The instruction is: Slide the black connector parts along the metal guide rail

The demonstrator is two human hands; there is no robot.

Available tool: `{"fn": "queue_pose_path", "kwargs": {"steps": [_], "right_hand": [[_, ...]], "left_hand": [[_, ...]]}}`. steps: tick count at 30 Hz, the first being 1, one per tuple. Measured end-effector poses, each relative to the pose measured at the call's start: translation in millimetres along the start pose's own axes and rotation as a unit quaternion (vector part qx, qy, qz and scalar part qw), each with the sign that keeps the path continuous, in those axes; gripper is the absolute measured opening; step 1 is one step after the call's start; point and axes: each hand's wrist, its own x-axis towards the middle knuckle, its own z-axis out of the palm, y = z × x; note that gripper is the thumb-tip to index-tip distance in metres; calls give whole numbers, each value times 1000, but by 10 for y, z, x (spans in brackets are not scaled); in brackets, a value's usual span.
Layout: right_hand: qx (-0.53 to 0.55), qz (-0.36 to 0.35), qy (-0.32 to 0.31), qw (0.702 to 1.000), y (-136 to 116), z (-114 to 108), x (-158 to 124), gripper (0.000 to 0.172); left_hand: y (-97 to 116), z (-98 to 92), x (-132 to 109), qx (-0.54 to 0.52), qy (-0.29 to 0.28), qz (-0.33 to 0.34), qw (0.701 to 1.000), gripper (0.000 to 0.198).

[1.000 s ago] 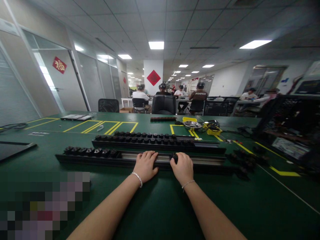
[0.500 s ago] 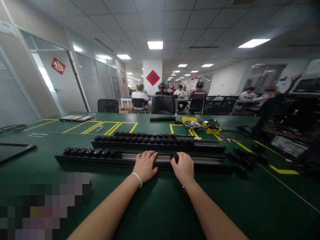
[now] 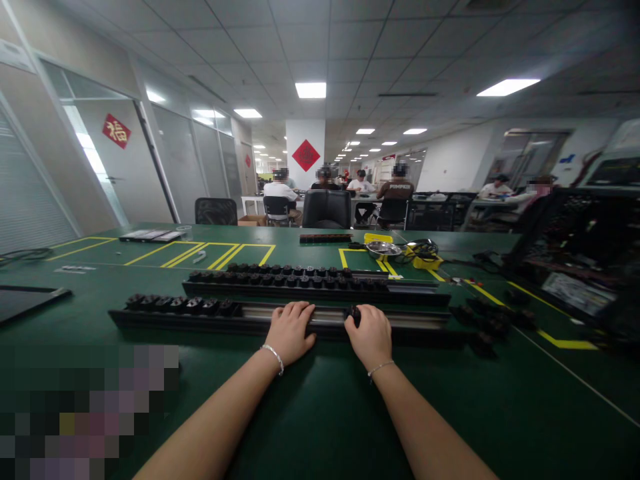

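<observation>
A long black track [image 3: 320,325] with a pale metal channel lies across the green table in front of me. Several black socket-like modules [image 3: 177,304] sit in a row at its left end. My left hand [image 3: 293,331] grips the middle of this track, fingers over the top and thumb on the near side. Between the thumb and fingers of my right hand [image 3: 369,333] is a single black module [image 3: 353,313], set at the channel; whether it is seated there I cannot tell. The fingers partly hide it.
Behind lies another black track [image 3: 420,295] with rows of modules. Loose black modules [image 3: 493,320] are heaped to the right. Farther back are a metal bowl [image 3: 384,249] and a yellow tray [image 3: 378,237]. A dark frame [image 3: 35,300] lies at left. People sit at distant tables.
My right hand has shifted slightly to the right along the track, with the black module in its fingers. The left hand stays where it was.
</observation>
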Motion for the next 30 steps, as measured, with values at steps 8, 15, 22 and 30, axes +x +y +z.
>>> {"fn": "queue_pose_path", "kwargs": {"steps": [8,15,22,30], "right_hand": [[4,7,8,1000,40,-10,13,25],[7,14,13,1000,87,-14,26,25],[14,15,19,1000,113,-18,33,26],[7,22,20,1000,130,-51,43,26]], "left_hand": [[-8,-7,2,4,-11,0,1000,58],[16,-38,7,8,-27,-10,1000,58],[22,-65,5,1,-34,-11,999,57],[7,-32,2,5,-19,-2,1000,57]]}}
